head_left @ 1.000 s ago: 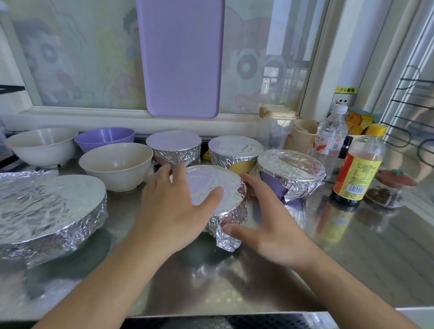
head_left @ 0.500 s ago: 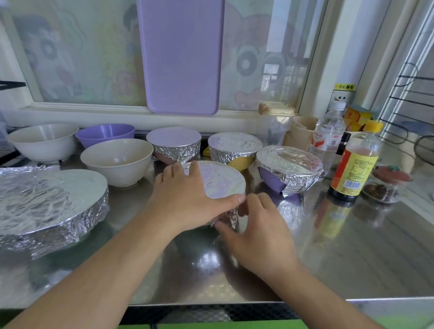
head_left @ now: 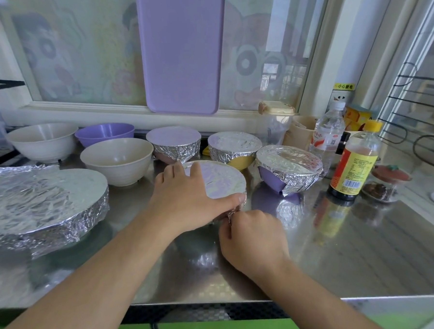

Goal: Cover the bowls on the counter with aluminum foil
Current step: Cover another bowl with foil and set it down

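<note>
A foil-covered bowl (head_left: 222, 181) stands in the middle of the steel counter (head_left: 341, 253). My left hand (head_left: 185, 198) lies over its left side, thumb along the near rim. My right hand (head_left: 252, 235) pinches the loose foil at the bowl's near side, fingers curled under. Behind it stand three more foil-covered bowls (head_left: 175, 147) (head_left: 234, 149) (head_left: 289, 168). Two white bowls (head_left: 42, 142) (head_left: 117, 160) and a purple bowl (head_left: 105, 132) are uncovered at the back left. A large foil-wrapped dish (head_left: 44, 203) sits at the left.
A soy-sauce bottle (head_left: 353, 162), a water bottle (head_left: 327, 136), a small jar (head_left: 385, 185) and cups stand at the right. A purple tray (head_left: 182, 50) leans against the window behind. The counter's front edge runs just below my forearms.
My right hand has moved from the bowl's right side to its near side and curled onto the foil there. My left thumb slid along the near rim. The hanging foil flap is now tucked.
</note>
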A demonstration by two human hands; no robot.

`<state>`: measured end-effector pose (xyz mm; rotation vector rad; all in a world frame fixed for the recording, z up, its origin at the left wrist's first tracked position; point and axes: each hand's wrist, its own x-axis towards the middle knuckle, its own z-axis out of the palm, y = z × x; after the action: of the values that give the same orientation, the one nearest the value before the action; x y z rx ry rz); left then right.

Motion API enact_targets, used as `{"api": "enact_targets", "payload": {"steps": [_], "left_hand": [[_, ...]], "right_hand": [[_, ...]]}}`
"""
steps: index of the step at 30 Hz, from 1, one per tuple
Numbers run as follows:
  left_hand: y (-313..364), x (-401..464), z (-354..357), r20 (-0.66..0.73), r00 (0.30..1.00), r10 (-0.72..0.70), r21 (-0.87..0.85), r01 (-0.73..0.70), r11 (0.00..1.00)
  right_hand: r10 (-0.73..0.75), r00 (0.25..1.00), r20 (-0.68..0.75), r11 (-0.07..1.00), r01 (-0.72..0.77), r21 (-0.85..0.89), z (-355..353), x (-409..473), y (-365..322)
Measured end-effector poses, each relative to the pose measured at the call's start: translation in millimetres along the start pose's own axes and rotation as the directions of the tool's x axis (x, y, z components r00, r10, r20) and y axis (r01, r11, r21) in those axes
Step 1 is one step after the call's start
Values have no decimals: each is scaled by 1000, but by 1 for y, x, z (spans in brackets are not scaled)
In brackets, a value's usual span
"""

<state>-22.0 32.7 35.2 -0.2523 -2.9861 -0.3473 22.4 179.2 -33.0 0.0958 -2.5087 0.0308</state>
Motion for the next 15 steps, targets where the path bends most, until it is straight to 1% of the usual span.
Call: {"api": "enact_targets", "payload": {"steps": [2, 5, 9, 12, 13, 14, 15], "left_hand": [[1, 0, 0, 8, 1000, -1, -6, 1, 1000], [1, -1, 0, 8, 1000, 1, -7, -1, 1000], [1, 0, -2, 29, 1000, 8, -6, -7, 1000], [0, -1, -3, 54, 998, 24, -2, -24, 1000], [-1, -1, -4, 63, 998, 30, 1, -30, 1000], [-2, 0, -4, 68, 997, 35, 4, -35, 999], [-3, 0, -3, 67, 997, 41, 8, -41, 999]], "right_hand": [[-1, 998, 67, 1000, 2, -21, -4, 0, -5], [-36, 985, 171, 998, 45, -51, -4, -1, -10], [-110, 979, 174, 994, 109, 16, -8, -1, -17], [-175, 971, 163, 984, 176, 11, -12, 1, -9], [-188, 959, 210, 982, 180, 58, -14, 3, -4], [-196, 938, 287, 976, 159, 146, -15, 4, 4], [-209, 921, 328, 961, 131, 244, -14, 5, 14]]}}
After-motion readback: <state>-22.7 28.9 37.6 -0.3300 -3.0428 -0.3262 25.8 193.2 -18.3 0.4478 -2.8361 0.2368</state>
